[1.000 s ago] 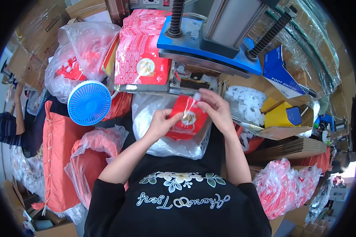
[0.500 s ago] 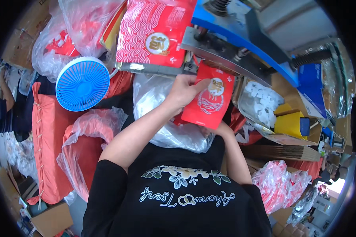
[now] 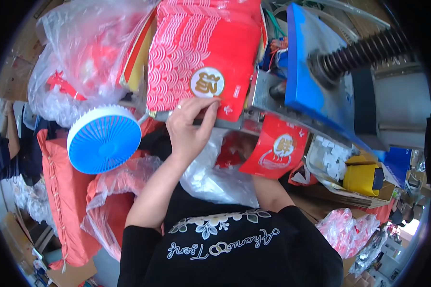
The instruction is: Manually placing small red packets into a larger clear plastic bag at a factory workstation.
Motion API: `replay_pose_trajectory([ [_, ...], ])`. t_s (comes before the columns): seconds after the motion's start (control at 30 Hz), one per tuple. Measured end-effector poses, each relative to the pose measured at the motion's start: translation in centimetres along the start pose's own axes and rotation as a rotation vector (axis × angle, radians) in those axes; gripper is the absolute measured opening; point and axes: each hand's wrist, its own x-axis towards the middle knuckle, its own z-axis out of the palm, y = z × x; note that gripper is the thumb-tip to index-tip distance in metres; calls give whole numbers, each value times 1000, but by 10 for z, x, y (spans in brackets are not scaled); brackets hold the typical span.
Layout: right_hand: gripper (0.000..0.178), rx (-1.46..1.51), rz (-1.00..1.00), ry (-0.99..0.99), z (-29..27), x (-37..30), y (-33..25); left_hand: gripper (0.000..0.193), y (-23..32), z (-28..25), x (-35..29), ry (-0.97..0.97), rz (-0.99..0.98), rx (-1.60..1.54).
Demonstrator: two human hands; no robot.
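Note:
My left hand (image 3: 189,129) is at the lower edge of a stack of large red pouches (image 3: 203,52). Its thumb and forefinger pinch the top pouch just below the white round emblem. A smaller red pouch (image 3: 277,153) hangs tilted from the metal jaw (image 3: 273,95) of a blue press machine (image 3: 311,62). Behind that pouch my right hand (image 3: 248,143) is mostly hidden, close to an opened clear plastic bag (image 3: 218,179) with red pouches in it. Its fingers cannot be made out.
A blue and white fan (image 3: 104,138) stands at the left. Clear bags (image 3: 88,52) of red material are piled behind it, and a red cushion-like bundle (image 3: 64,196) lies nearer. To the right, a clear tub (image 3: 328,158) of white pieces sits by a yellow holder (image 3: 361,177).
My left hand has let go of the smaller red pouch and moved left to the stack. That pouch now hangs at the machine. The view has shifted, too.

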Motion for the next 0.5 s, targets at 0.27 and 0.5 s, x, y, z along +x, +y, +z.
replay_pose_trajectory([
  [0.27,33,-106,-86,4,20,44,-77,12,7,1,-5,-62,52,-17],
  [0.5,29,-224,-67,-85,20,53,-90,9,17,-1,-8,-15,-22,-26],
])
